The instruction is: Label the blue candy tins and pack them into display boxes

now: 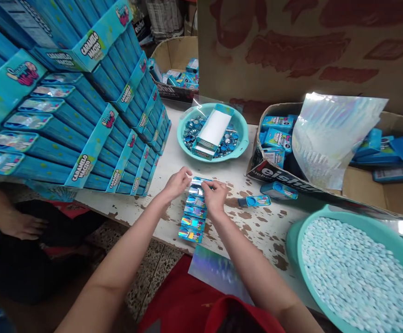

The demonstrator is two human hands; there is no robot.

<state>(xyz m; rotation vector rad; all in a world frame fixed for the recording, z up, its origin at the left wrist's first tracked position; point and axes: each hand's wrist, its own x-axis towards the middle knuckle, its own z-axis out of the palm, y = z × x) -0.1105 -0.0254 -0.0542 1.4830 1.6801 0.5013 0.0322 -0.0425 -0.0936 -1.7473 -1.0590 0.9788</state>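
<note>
A row of small blue candy boxes (195,212) with shiny ends runs across the table in front of me. At the row's far end, my right hand (215,196) has thumb and fingers pinched together over the last box. Whatever is between those fingertips is too small to make out. Just left of that end is my left hand (177,185), its fingers curled in close to the boxes. Its fingertips are partly hidden, so any held piece cannot be told. Beyond both hands, a turquoise basin (244,144) contains small round silver-and-blue pieces and white-bottomed display trays (217,127).
Stacked display boxes (93,162) rise at left. Two loose candy boxes (259,200) lie to the right, before an open carton (257,172) with a shiny sheet (336,134). A basin (293,240) of pale blue candies stands front right. Someone's hand (22,221) rests at far left.
</note>
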